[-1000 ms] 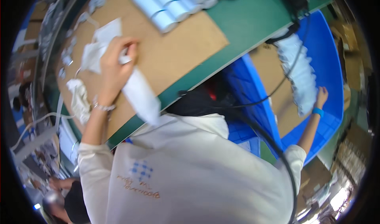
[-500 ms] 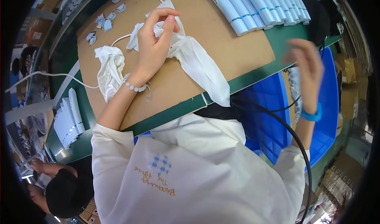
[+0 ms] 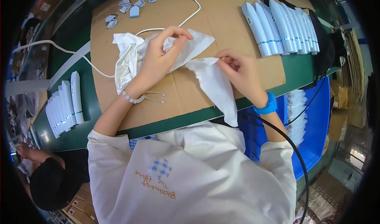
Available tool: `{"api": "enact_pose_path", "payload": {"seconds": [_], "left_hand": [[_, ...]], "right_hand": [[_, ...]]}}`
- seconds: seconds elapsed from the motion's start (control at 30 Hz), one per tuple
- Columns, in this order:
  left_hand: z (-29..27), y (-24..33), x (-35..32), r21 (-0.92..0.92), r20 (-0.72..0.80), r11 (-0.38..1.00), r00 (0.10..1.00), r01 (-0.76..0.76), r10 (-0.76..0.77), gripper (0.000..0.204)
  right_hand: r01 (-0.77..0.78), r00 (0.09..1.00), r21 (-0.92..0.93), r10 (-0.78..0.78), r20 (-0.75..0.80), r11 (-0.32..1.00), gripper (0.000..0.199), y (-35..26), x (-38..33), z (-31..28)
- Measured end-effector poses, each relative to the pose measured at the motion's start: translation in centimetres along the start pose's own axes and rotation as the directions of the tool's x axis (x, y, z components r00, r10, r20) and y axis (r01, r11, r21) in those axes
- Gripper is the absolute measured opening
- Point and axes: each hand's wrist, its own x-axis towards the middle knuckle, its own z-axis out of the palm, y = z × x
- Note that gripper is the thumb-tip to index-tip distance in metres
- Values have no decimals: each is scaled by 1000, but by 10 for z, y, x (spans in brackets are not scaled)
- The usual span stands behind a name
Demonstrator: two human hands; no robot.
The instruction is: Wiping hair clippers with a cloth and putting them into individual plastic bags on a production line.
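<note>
My right hand (image 3: 243, 75) pinches the upper edge of a thin white sheet (image 3: 221, 89) between thumb and fingers. The sheet's tapering end hangs over the table's near edge. My left hand (image 3: 162, 56), to the left, has its fingers curled toward the thumb. White material shows inside that curl, but I cannot make out what it holds. Beside and beyond it, a translucent white sheet (image 3: 200, 44) spreads to the right. A crumpled white cloth (image 3: 128, 58) lies just left of my left hand, with a white cable (image 3: 190, 16) running close by.
Pale blue handheld devices stand in rows at the far right (image 3: 277, 30) and left (image 3: 65, 109). Small pale parts (image 3: 134, 11) lie on the cardboard (image 3: 221, 10). A blue bin (image 3: 320, 133) with white-wrapped items and a black cable (image 3: 287, 135) are at right. Another person (image 3: 51, 180) sits lower left.
My right hand has come in from beside the blue bin and taken hold of the white sheet's upper edge. My left hand keeps its curl above the white material. The whole view has shifted.
</note>
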Motion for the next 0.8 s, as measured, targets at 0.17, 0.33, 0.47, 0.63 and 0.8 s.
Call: {"api": "enact_pose_path", "payload": {"seconds": [0.17,0.33,0.47,0.63,0.8], "left_hand": [[-9,15,-6,85,119,996,993,-3,-8,14],[0,34,-7,101,68,976,980,-193,186,20],[-5,54,-8,113,175,994,984,1,-21,18],[-11,50,-8,97,179,992,980,76,-93,17],[-10,50,-8,21,117,999,992,48,-50,12]], "right_hand": [[-135,987,236,151,-49,962,9,1,1,-15],[-90,995,228,99,-29,970,10,-15,5,-18],[-81,996,219,87,-16,972,9,-24,11,-22],[-75,997,219,74,16,973,10,-29,13,-21],[29,995,221,-8,-95,975,12,-24,14,-17]]}}
